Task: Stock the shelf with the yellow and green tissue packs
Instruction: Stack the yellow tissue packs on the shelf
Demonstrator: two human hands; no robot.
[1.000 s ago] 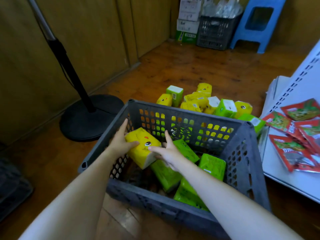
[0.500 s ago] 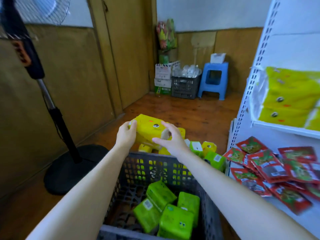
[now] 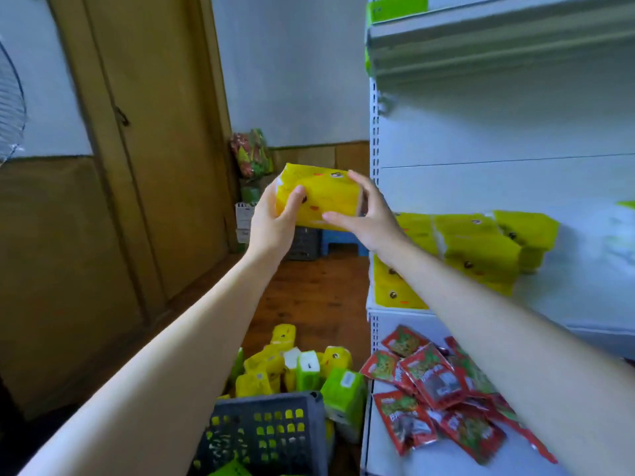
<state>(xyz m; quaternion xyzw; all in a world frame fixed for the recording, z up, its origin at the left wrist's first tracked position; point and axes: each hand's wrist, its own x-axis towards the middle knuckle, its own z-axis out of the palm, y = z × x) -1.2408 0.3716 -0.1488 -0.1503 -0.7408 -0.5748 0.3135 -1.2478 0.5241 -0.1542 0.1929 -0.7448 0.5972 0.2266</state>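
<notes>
The stocking is judged to be partly done. A stack of yellow packs [image 3: 477, 249] is already laid on the middle shelf [image 3: 584, 304], pressed close together in layers near its left end, while much of the board to their right is seen bare; something pale green at the far right edge is too blurred to be named. One yellow tissue pack [image 3: 323, 197] is held in the air just left of the shelf upright, level with that stack and not yet set down. It is gripped at its left end by the left hand [image 3: 271, 221], thumb across the front, and at its right end by the right hand [image 3: 371, 214], fingers curled over the top edge. A good deal is left: a heap of loose packs [image 3: 299, 362], yellow and green, is seen on the wooden floor [image 3: 309, 297] beyond the grey crate [image 3: 268, 427], whose inside is mostly out of view. The packs are brick-shaped and wrapped in thin glossy film, which is creased at the ends, so a soft, slightly yielding body is expected. The crate is made of hard latticed plastic. Flat, shiny red sachets [image 3: 429, 383] are scattered on the lower board [image 3: 439, 465].
</notes>
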